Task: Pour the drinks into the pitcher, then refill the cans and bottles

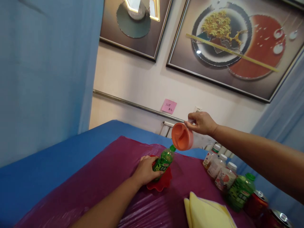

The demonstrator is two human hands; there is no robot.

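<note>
My left hand (146,171) is wrapped round a small green plastic bottle (167,156). The bottle leans a little to the right, over or in a red scalloped dish (163,183); its base is hidden by my fingers. Above it, my right hand (203,123) grips the handle of a clear plastic jug with an orange lid (182,137). The jug is tipped on its side, lid towards the left, close over the bottle's green top. I cannot make out any liquid passing between them.
Several clear bottles with white caps (226,177), a bigger green bottle (241,191) and red cans (256,202) line the right side. A folded yellow cloth (209,210) lies in front, on purple plastic sheeting (111,177). Blue curtains (47,79) hang at both sides.
</note>
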